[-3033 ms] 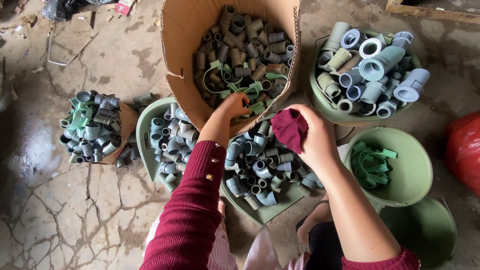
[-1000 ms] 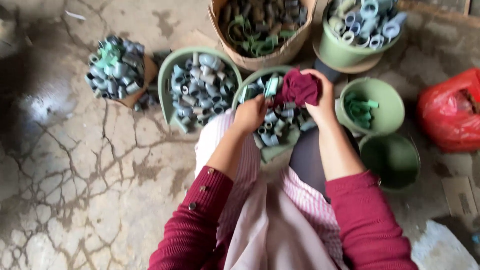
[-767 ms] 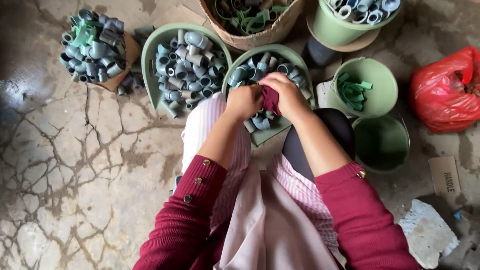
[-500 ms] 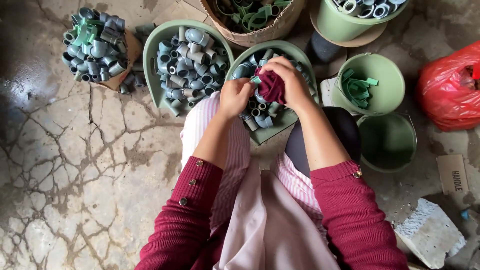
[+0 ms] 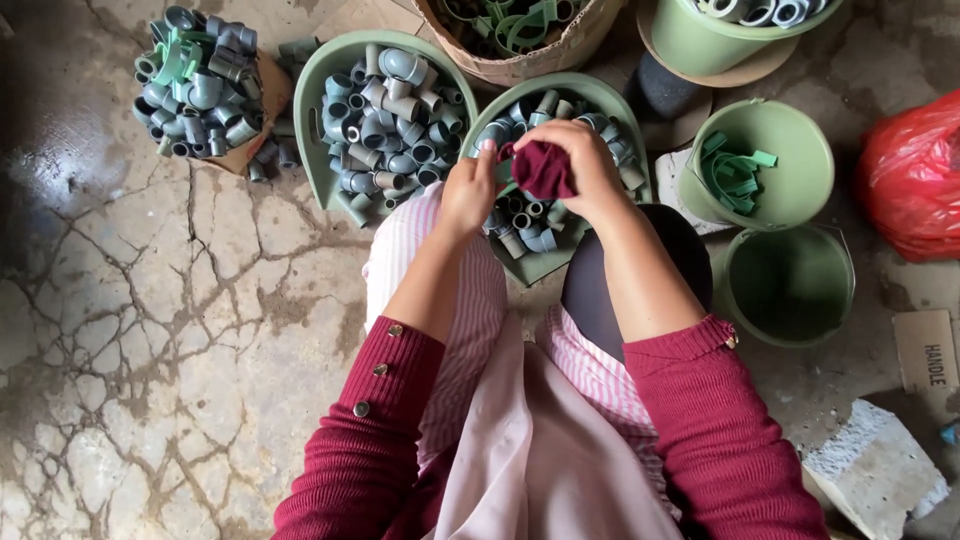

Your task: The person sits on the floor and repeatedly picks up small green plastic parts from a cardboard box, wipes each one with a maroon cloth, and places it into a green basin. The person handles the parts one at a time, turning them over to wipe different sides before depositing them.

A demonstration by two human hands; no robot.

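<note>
We see green plastic tubs of grey pipe fittings crowding twelve o'clock; cracked concrete floor lies open at nine.

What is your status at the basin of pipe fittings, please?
Right hand closed on the maroon cloth. Left hand touching it, over the green basin of grey fittings. Nothing in the way.

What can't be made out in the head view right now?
- Whether the dark red cloth wraps a fitting: the cloth and the right hand hide it.
- Left hand grip: seen from the back, fingertips hidden.
- Grey pipe fittings in the middle green tub: partly covered by both hands.
- Cardboard box of fittings and top green bucket: cut off by the top edge.
- Red plastic bag: contents hidden, cut by the right edge.
</note>
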